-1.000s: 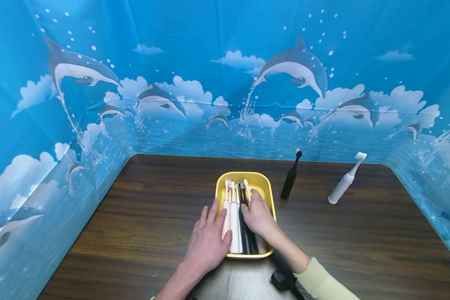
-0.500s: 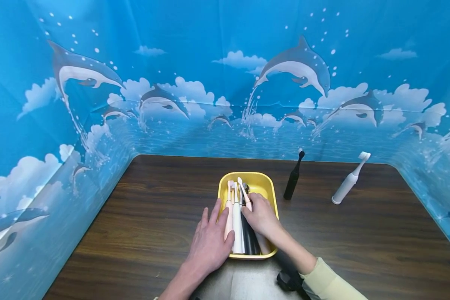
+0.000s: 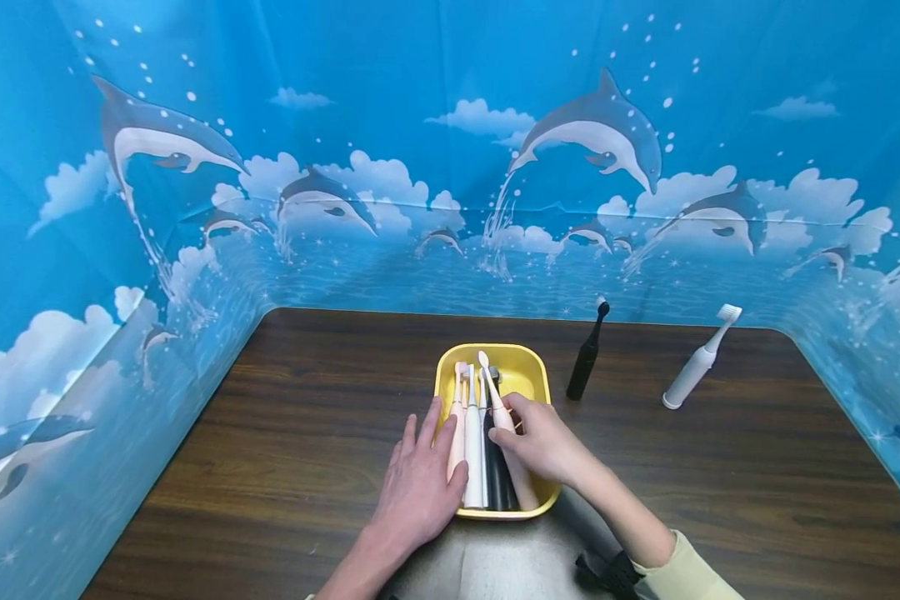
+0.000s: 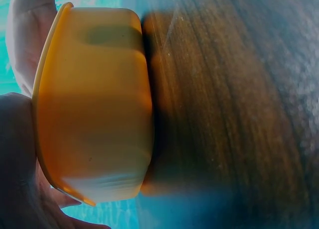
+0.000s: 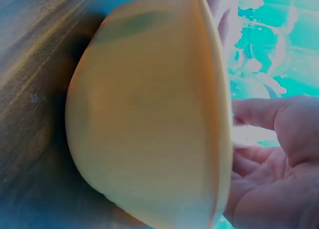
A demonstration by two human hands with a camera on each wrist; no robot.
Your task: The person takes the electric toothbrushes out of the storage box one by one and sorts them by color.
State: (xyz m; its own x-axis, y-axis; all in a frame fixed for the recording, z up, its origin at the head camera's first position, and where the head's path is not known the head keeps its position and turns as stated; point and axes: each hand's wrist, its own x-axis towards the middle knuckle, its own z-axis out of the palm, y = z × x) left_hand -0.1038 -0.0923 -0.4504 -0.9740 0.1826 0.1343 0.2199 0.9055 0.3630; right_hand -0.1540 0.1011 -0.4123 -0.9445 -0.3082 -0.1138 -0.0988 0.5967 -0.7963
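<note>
resting flat on the dark wood-grain surface [image 3: 285, 433], the left hand [image 3: 420, 483] lies with fingers spread and straight, its fingertips against the left rim of a yellow rounded plastic tray [image 3: 527, 367] at the middle of the surface. inside the tray, side by side and pointing away from the person, lie a pale pink electric toothbrush [image 3: 457, 425], a white electric toothbrush [image 3: 473, 450] and a black electric toothbrush [image 3: 497, 475]. the right hand [image 3: 547, 446] pinches a second pale pink electric toothbrush [image 3: 495, 396] between thumb and fingers, its brush head tilted up above the others, its lower end low in the tray. on the surface right of the tray, well apart from it, lie a slim black electric toothbrush [image 3: 587, 358] and, further right, a white electric toothbrush with a white bristle head [image 3: 693, 367]. a pale green sleeve [image 3: 690, 575] covers the right forearm. the blue backdrop printed with dolphins and clouds [image 3: 450, 167] walls the surface on three sides. no writing can be read on any toothbrush or on the tray. the wrist views show only the tray's yellow outer wall [image 4: 94, 99] close up.
</note>
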